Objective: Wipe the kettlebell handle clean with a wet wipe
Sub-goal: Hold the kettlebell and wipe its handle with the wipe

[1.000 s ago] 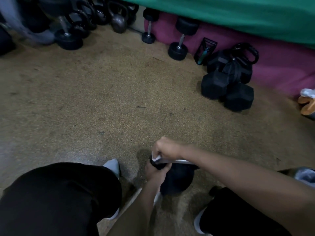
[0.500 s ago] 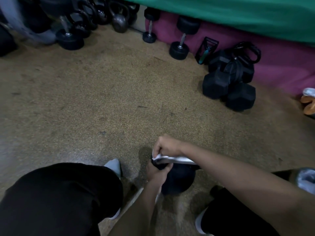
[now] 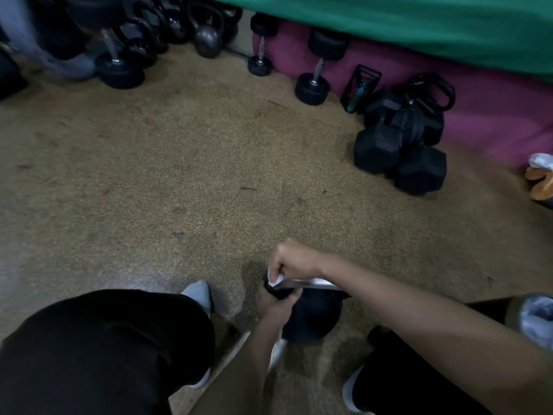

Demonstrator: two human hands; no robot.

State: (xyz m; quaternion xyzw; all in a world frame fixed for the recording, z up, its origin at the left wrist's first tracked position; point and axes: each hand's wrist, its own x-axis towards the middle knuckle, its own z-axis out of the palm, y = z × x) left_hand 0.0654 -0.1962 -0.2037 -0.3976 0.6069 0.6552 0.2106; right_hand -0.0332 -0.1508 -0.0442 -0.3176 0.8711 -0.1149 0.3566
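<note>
Gym, weights corner. Speckled rubber floor [image 3: 194, 175]. Kettlebells [image 3: 208, 40] bunched at back left; 2 round dumbbells [image 3: 312, 91] stood on end vs. a pink mat [image 3: 493, 115]; hex dumbbells [image 3: 377, 151] piled at right; green mat [image 3: 419, 22] lying over the pink one.

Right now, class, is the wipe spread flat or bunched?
Bunched: the wipe shows as a small white wad pinched by the right hand on the handle.
</note>
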